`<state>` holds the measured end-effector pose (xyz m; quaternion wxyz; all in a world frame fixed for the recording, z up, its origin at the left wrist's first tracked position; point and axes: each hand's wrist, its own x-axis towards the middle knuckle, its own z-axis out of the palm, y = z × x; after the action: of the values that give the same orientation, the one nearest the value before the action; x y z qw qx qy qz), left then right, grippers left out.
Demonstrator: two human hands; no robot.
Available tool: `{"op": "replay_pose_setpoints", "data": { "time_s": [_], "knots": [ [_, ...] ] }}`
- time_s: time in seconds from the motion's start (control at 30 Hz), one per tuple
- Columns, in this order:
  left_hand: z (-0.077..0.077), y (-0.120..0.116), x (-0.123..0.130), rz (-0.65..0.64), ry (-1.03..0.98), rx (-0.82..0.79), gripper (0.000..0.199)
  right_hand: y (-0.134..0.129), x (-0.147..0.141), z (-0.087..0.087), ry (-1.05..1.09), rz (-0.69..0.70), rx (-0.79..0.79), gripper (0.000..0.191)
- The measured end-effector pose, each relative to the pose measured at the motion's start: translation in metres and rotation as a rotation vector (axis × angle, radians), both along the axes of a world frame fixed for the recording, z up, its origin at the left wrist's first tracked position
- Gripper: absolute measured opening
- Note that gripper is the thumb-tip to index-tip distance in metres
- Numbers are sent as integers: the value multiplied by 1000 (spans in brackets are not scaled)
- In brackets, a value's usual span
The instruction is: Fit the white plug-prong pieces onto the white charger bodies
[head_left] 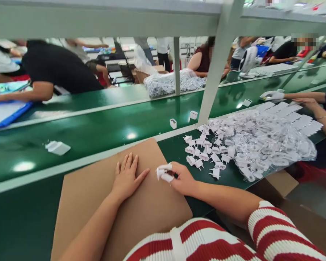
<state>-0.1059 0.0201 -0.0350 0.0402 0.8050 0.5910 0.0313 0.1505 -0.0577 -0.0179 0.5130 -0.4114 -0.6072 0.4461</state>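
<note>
Currently, we rest the left hand (pixel 126 179) flat, fingers spread, on the cardboard sheet (pixel 149 203), while the right hand (pixel 183 179) appears to pinch a white plug part (pixel 158 173) above the sheet's right side; white finger coverings obscure its outline. As to progress, we judge this piece to be mid-handling. Many loose plug parts (pixel 203 156) remain on the counter (pixel 19 224) beside the clear bag (pixel 277 145), so most work appears outstanding. We cannot tell whether the white casings (pixel 173 123) on the green belt (pixel 105 125) are finished.
</note>
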Motion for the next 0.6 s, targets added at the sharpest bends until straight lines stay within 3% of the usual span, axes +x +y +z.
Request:
{"op": "replay_pose_setpoints", "data": {
  "time_s": [0.13,0.23,0.37,0.6],
  "knots": [
    [10,-5,14,51,0,-59,91,6,6,4,266,-54,-392,37],
    [14,-7,20,54,-18,-91,92,9,12,6,383,-60,-578,40],
    [16,-8,22,53,-42,-111,94,8,15,12,490,-34,-701,45],
    [20,-8,25,7,-57,-150,95,9,18,14,537,26,-751,53]
  ]
}}
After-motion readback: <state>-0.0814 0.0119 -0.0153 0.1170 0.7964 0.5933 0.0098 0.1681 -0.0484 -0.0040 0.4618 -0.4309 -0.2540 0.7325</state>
